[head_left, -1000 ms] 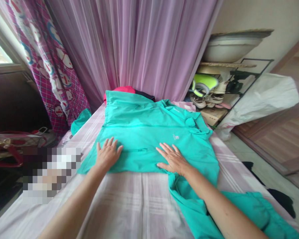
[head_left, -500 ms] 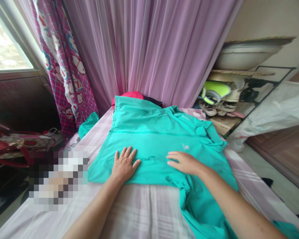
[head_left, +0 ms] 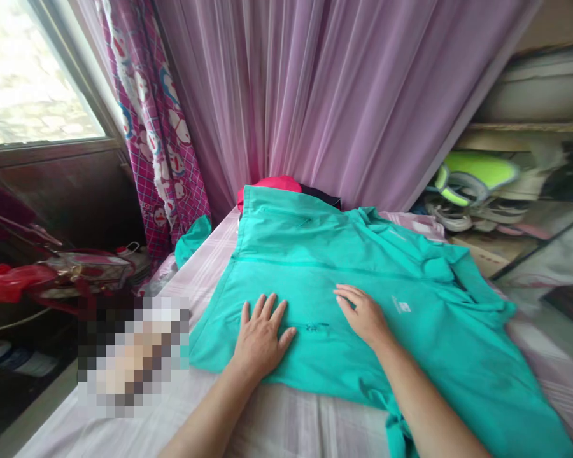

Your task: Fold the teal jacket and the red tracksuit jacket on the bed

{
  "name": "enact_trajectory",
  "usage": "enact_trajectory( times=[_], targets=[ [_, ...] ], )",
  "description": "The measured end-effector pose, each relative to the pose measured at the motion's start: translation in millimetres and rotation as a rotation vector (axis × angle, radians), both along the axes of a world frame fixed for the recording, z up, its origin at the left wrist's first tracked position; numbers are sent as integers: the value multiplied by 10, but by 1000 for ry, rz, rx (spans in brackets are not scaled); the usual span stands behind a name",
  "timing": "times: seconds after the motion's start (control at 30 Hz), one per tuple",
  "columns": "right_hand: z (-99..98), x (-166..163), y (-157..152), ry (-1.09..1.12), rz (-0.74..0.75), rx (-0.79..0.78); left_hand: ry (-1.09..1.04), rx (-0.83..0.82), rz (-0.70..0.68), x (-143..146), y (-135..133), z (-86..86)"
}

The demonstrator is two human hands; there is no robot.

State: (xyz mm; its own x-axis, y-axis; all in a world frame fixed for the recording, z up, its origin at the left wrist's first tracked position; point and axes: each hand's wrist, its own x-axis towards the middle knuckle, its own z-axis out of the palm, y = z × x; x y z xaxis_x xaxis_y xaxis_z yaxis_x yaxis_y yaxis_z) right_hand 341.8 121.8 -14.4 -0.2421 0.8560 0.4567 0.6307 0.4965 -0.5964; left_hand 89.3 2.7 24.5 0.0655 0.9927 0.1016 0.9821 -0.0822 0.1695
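A turquoise zip jacket (head_left: 286,248) lies spread out on the bed, its hem to the left and its collar to the right. My left hand (head_left: 261,340) rests flat on the near front panel by the hem, fingers spread. Over the same panel, beyond the pocket and left of the small white logo, is my right hand (head_left: 363,312). Its fingers are stretched out and hold nothing; whether they press on the cloth I cannot tell. My right forearm crosses the near part of the jacket, hiding some of a bunched sleeve.
A checked pale bedsheet (head_left: 286,413) lies under the jacket. Red and dark cloth (head_left: 277,183) sits behind it, against the purple curtain (head_left: 310,95). A shelf with shoes (head_left: 449,213) and a yellow-green visor (head_left: 487,168) stands right. A blurred-out patch covers the bed's left edge.
My view has turned left, so everything appears farther right. My right hand has shifted away from me across the jacket, toward its middle zip. The left hand stays flat near the hem.
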Motion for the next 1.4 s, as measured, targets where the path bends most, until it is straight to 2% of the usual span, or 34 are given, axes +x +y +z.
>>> enact_trajectory(
  times=[0.13,0.27,0.37,0.47,0.57,0.7,0.83,1.0,1.07,1.27,1.4],
  targets=[
    [34,67,74,393,-105,-165,4,-21,8,2,-8,24],
    [146,108,93,917,-227,-359,52,-12,9,-1,-4,26],
    [271,165,72,1255,-153,-517,88,0,7,5,-2,24],
    [407,220,37,1479,-52,-686,100,-10,4,10,-4,32],
    [507,252,11,1625,-80,-783,101,-28,4,4,13,71],
    [550,275,11,1747,-105,-800,70,-49,-12,37,122,189],
    [533,286,36,1759,-73,-808,-57,-13,-95,239,278,291],
    [500,301,72,1732,-39,-831,-196,62,-207,488,340,258],
    [484,307,84,1725,-20,-837,-217,87,-179,457,328,219],
    [425,319,109,1701,4,-842,-254,70,-40,128,265,88],
    [417,319,107,1687,13,-841,-253,63,-28,114,230,48]
  ],
)
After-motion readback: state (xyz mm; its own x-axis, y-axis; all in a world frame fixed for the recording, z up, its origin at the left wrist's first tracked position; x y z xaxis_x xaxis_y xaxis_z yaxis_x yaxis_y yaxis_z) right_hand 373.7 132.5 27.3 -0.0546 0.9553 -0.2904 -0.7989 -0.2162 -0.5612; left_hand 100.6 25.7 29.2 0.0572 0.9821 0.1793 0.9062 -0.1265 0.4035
